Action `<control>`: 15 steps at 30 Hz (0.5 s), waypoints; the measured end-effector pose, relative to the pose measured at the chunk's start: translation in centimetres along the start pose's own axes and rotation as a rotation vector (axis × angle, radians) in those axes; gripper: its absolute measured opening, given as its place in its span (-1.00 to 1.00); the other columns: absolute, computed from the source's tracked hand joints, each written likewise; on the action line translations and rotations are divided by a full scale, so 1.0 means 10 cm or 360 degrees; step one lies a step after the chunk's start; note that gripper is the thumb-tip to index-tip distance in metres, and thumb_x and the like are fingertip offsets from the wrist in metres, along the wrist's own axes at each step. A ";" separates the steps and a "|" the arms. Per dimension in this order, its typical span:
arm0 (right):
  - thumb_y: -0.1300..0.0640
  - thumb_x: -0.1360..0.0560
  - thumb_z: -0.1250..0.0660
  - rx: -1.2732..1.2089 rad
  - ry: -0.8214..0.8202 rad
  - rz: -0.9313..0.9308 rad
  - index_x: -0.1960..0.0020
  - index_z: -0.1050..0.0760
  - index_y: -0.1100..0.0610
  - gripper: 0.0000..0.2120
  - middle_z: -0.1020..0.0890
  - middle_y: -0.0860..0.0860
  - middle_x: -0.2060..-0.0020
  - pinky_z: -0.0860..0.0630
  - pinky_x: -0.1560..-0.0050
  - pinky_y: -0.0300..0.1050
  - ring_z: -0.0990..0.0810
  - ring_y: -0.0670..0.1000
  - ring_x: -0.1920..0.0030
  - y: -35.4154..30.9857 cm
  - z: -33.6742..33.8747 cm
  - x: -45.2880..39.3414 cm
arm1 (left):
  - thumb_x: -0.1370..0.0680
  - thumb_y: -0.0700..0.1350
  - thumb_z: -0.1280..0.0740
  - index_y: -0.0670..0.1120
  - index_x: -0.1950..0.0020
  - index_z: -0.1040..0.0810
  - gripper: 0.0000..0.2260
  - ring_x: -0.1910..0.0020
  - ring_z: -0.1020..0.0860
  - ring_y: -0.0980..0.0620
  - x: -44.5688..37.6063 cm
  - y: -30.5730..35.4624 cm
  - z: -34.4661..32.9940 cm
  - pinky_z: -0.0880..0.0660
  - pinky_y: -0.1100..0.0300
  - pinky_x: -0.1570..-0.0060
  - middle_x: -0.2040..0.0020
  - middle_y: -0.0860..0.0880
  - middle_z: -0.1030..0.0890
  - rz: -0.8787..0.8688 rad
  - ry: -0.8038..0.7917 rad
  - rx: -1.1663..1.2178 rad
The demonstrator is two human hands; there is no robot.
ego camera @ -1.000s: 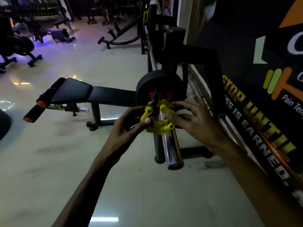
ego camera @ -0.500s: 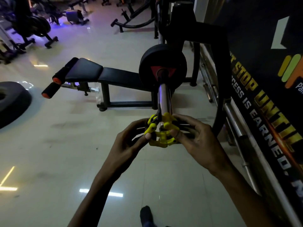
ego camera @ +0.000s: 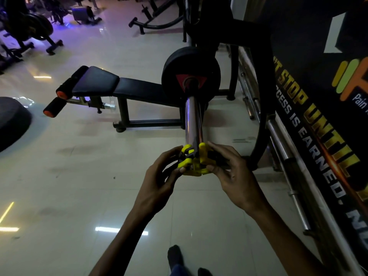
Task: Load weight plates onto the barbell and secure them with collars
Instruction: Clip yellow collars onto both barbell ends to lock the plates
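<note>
Both hands are gripping a yellow collar (ego camera: pixel 194 163) at the near end of the chrome sleeve (ego camera: pixel 192 120) of the barbell. The left hand (ego camera: pixel 159 179) is closing its fingers (ego camera: pixel 173 154) around the collar's left side, thumb pressing a yellow lever. The right hand (ego camera: pixel 235 176) is holding the right side, fingers (ego camera: pixel 218 149) curling over the top. The collar is sitting around the sleeve's tip, well apart from the black plate (ego camera: pixel 191 76), which is hanging on the sleeve's far end against the rack (ego camera: pixel 264 80). A bench (ego camera: pixel 123 87) is standing beyond the sleeve on the tiled floor (ego camera: pixel 79 176). No containers are showing here.
</note>
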State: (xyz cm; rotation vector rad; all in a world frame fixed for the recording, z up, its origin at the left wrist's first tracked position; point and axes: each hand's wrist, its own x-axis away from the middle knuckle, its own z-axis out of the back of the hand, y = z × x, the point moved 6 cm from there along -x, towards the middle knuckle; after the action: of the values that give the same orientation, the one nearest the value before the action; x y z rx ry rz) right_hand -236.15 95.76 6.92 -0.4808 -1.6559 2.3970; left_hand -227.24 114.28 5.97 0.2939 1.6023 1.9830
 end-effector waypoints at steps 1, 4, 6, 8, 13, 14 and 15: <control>0.25 -0.59 -0.40 -0.0012 0.0023 0.0001 -0.51 -0.42 -0.05 -0.47 -0.49 -0.10 -0.39 -0.59 -0.21 -0.28 -0.53 -0.12 -0.37 0.00 0.00 -0.02 | -0.63 -0.23 -0.38 -0.08 -0.50 -0.45 -0.57 -0.40 -0.54 0.11 -0.02 0.01 0.01 -0.56 0.17 -0.29 -0.37 0.02 -0.60 -0.0020 0.0007 -0.0010; 0.25 -0.60 -0.38 -0.0052 0.0065 0.0001 -0.51 -0.43 -0.03 -0.49 -0.50 -0.07 -0.39 -0.61 -0.23 -0.19 -0.52 -0.10 -0.38 -0.01 -0.01 -0.12 | -0.63 -0.22 -0.38 -0.09 -0.50 -0.45 -0.57 -0.38 -0.55 0.10 -0.12 0.03 0.04 -0.55 0.19 -0.29 -0.36 0.00 -0.60 -0.0042 0.0020 -0.0030; 0.26 -0.60 -0.38 -0.0084 0.0070 0.0011 -0.50 -0.44 -0.01 -0.50 -0.51 -0.06 -0.39 -0.62 -0.21 -0.22 -0.53 -0.14 -0.37 -0.03 -0.02 -0.21 | -0.63 -0.23 -0.38 -0.09 -0.50 -0.46 -0.57 -0.36 -0.56 0.14 -0.22 0.03 0.06 -0.56 0.20 -0.27 -0.36 0.00 -0.60 -0.0038 0.0039 -0.0057; 0.28 -0.59 -0.39 -0.0037 0.0111 0.0025 -0.49 -0.46 0.02 -0.51 -0.52 -0.05 -0.39 -0.60 -0.29 -0.13 -0.51 -0.11 -0.40 -0.05 -0.01 -0.34 | -0.62 -0.25 -0.40 -0.09 -0.49 -0.47 -0.57 -0.34 -0.57 0.19 -0.33 0.02 0.08 -0.57 0.24 -0.24 -0.34 0.01 -0.61 -0.0033 0.0068 -0.0052; 0.27 -0.55 -0.45 0.0126 0.0279 0.0092 -0.40 -0.56 0.12 -0.58 -0.56 -0.04 -0.35 -0.58 -0.33 -0.08 -0.51 -0.12 -0.38 -0.08 0.10 -0.71 | -0.58 -0.23 -0.47 -0.11 -0.41 -0.56 -0.61 -0.25 -0.63 0.19 -0.72 -0.02 0.16 -0.58 0.29 -0.15 -0.25 0.02 -0.68 -0.0002 0.0231 -0.0034; 0.27 -0.56 -0.44 0.0132 0.0297 0.0113 -0.39 -0.57 0.13 -0.59 -0.56 -0.04 -0.33 -0.61 -0.28 -0.12 -0.53 -0.14 -0.35 -0.10 0.10 -0.78 | -0.58 -0.21 -0.47 -0.11 -0.39 -0.58 -0.63 -0.24 -0.64 0.17 -0.82 -0.03 0.18 -0.60 0.25 -0.15 -0.23 0.02 -0.69 0.0008 0.0267 -0.0038; 0.27 -0.56 -0.44 0.0164 0.0315 0.0147 -0.38 -0.57 0.13 -0.61 -0.57 -0.04 -0.32 -0.62 -0.25 -0.16 -0.55 -0.15 -0.33 -0.11 0.09 -0.85 | -0.58 -0.20 -0.47 -0.10 -0.37 -0.59 -0.65 -0.22 -0.65 0.15 -0.92 -0.03 0.19 -0.61 0.22 -0.15 -0.22 0.01 -0.70 0.0012 0.0290 -0.0049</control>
State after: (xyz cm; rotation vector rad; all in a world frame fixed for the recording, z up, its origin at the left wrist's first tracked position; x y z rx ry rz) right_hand -228.61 92.53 9.58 -0.7644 -1.4493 2.3942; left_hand -218.68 110.85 7.77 0.1096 1.6817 2.0888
